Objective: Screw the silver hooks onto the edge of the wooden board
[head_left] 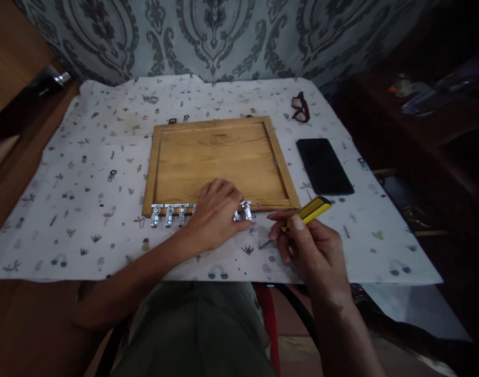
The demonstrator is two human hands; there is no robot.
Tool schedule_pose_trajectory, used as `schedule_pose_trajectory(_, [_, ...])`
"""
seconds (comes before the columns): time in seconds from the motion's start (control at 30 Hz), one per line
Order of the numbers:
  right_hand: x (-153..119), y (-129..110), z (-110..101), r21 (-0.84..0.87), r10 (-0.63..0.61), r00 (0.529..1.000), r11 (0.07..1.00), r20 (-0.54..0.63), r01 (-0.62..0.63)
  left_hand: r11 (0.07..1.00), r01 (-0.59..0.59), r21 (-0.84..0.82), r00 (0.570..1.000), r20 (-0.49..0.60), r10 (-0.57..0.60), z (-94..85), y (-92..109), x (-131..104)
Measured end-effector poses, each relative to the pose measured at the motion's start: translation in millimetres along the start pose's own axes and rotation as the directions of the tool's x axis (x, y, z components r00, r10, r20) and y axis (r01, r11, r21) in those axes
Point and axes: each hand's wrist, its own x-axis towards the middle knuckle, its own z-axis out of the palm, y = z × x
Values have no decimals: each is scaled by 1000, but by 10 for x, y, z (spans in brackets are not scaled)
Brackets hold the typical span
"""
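A shallow wooden frame with a solid panel point(218, 157) lies on the patterned white cloth. Along its near edge runs a row of several silver metal hooks point(169, 214). My left hand point(218, 214) rests over the right part of this row, fingers bent and pressed together; what lies under the fingers is hidden. At the frame's near right corner, my right hand point(312, 246) grips a yellow and black screwdriver point(312, 210), its thin shaft slanting down and left over the cloth.
A black phone point(325, 166) lies right of the frame, with dark red glasses point(301, 108) behind it. The cloth point(86, 225) covers the table up to a patterned wall. Dark furniture point(412, 120) stands at the right.
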Motion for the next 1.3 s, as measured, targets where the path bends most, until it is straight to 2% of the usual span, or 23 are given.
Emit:
schedule_pose_trajectory(0.13, [-15,13,-11,-4,-16,1000,1000,-8,16,1000,-10,-9,1000,-3,10,0,-5,0])
schedule_pose_trajectory(0.27, [-24,28,-43,-77,-42,998,996,-44,38,1000,7,-5,1000,16,-7,-10,5,3])
schedule_pose_trajectory(0.43, [-34,-32,-38,-73,-59,986,996,-154,48,1000,15,2,999,45,-15,-26,17,1])
schedule_pose_trajectory(0.53, [-6,-125,40,-16,-131,958,991,-254,131,1000,16,1,999,45,-16,-33,21,-4])
schedule_pose_trajectory(0.67, [77,-211,164,-25,-303,891,949,-338,313,1000,24,4,998,56,-24,-43,35,-2])
schedule_pose_trajectory(0.73, [124,-225,211,-70,-369,867,927,-334,367,1000,19,10,999,49,-19,-50,45,3])
schedule_pose_trajectory(0.87, [202,-238,280,-151,-416,875,909,-248,390,1000,29,10,998,64,-29,-64,59,13])
schedule_pose_trajectory(0.97, [238,-234,313,-190,-415,887,905,-200,381,999,33,18,998,62,-34,-61,58,16])
schedule_pose_trajectory(1.3, [238,-190,315,-231,-397,902,906,-171,355,999,3,39,1000,30,-4,-12,40,0])
